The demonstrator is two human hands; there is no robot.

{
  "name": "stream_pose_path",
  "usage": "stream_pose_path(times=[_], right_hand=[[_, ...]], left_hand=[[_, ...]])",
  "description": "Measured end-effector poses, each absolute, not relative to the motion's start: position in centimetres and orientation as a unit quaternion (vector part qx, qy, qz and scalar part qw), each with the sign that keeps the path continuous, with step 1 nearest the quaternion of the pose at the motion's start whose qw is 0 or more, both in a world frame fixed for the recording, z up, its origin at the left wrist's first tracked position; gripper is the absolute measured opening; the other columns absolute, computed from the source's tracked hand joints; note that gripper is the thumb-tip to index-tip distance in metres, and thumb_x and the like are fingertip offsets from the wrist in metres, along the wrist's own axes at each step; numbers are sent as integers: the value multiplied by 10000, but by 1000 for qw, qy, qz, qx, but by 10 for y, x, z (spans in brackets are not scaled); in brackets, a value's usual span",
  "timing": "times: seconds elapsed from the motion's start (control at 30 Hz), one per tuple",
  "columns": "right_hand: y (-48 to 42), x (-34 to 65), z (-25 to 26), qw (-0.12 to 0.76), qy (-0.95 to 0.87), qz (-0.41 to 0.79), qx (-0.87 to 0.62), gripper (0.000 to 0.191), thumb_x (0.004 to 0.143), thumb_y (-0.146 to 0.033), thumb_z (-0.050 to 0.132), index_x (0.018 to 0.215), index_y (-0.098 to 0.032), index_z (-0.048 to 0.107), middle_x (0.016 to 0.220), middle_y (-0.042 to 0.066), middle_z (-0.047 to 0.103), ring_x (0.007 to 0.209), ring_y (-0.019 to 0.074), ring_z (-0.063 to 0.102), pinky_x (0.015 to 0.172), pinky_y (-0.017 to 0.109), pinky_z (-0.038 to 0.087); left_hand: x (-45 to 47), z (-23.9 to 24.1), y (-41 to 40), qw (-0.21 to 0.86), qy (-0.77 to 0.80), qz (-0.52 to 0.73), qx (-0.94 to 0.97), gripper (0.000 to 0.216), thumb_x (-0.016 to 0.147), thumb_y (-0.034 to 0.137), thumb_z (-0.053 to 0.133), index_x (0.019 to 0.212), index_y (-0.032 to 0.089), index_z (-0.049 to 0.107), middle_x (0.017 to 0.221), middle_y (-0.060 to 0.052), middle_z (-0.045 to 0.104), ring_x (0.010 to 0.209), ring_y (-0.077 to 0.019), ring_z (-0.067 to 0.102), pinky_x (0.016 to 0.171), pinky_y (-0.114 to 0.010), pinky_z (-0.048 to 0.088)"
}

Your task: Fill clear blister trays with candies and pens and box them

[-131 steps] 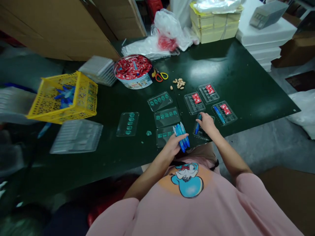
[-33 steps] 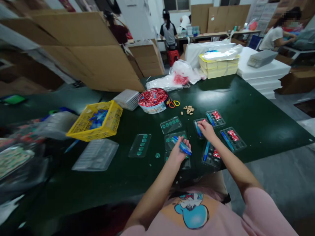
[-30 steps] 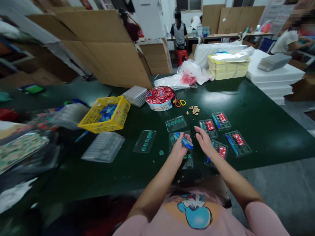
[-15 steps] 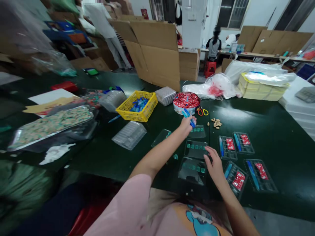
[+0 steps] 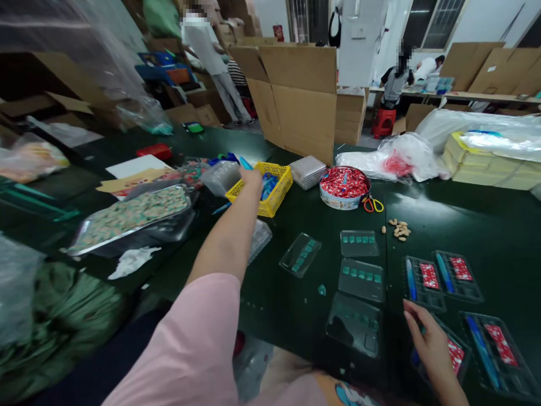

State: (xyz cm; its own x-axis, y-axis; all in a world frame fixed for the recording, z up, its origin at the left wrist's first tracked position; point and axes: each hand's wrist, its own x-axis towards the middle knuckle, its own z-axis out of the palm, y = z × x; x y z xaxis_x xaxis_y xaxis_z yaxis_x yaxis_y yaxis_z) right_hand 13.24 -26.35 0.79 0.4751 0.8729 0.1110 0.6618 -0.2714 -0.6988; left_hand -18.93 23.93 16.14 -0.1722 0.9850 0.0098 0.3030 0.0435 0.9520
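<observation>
My left hand [image 5: 252, 179] reaches over the yellow basket [image 5: 276, 198], which holds several blue plastic pieces [image 5: 269, 185]. A blue pen-shaped stick [image 5: 245, 164] sticks up from its closed fingers, which are partly hidden. My right hand [image 5: 431, 341] hovers with fingers apart over a clear tray holding a red-patterned packet [image 5: 456, 355] and partly covers it. Left of it lie clear plastic trays with small teal squares: a lower one [image 5: 355, 324], a middle one [image 5: 361, 279], an upper one [image 5: 359, 243] and a tilted one [image 5: 300, 255].
More filled trays [image 5: 459, 276] lie at the right. Behind are a round tin of red packets [image 5: 344, 186], scissors [image 5: 372, 204], peanuts [image 5: 399, 230] and a large cardboard box [image 5: 300, 101]. A tray of greenish pieces [image 5: 135, 217] is left. People are in the background.
My left hand has moved left from above the clear trays to the yellow basket. My right hand has shifted from the trays with teal squares to a filled tray. The view has turned left.
</observation>
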Motion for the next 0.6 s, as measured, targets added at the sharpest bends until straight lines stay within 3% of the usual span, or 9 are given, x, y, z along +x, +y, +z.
stream_pose_path(times=[0.1,0.17,0.23,0.33,0.47,0.6], right_hand=[[-260,139,7,341,-491,117,-793,366,889,-485,505,1099,-237,673,1130,80,700,1029,269,673,880,434,567],[-256,143,8,334,-491,100,-798,355,893,-477,501,1104,-250,673,1118,71,707,1013,266,682,862,427,580],[-252,146,9,328,-495,85,-800,339,899,-466,497,1107,-263,672,1102,61,714,994,260,692,840,413,593],[-248,151,11,317,-505,63,-800,318,904,-445,506,1119,-273,665,1088,48,720,966,246,704,818,383,606],[-246,162,6,298,-512,49,-804,298,907,-406,522,1139,-274,652,1078,42,724,953,234,712,809,348,613],[-249,169,-6,276,-513,55,-811,297,910,-390,518,1155,-279,643,1072,46,727,944,238,716,782,344,622]], left_hand=[[-203,153,265,278,691,449,494,419,807,-84,484,1191,17,351,1374,-228,367,1339,-357,178,1062,-511,182],[-181,142,284,243,677,434,543,376,805,-81,501,1156,25,417,1415,-200,346,1363,-336,134,1098,-479,130],[-135,124,303,244,623,408,622,255,835,-45,498,1078,31,507,1354,-155,455,1318,-260,262,1108,-396,159],[-44,90,323,294,540,355,704,123,837,16,528,925,43,609,1094,-113,640,1106,-183,484,1040,-317,286],[60,42,334,343,506,299,733,125,776,106,630,655,135,614,842,-116,677,982,-231,576,959,-323,360],[103,6,334,370,523,262,722,203,731,211,710,609,160,556,835,-150,659,1064,-288,554,973,-385,351]])
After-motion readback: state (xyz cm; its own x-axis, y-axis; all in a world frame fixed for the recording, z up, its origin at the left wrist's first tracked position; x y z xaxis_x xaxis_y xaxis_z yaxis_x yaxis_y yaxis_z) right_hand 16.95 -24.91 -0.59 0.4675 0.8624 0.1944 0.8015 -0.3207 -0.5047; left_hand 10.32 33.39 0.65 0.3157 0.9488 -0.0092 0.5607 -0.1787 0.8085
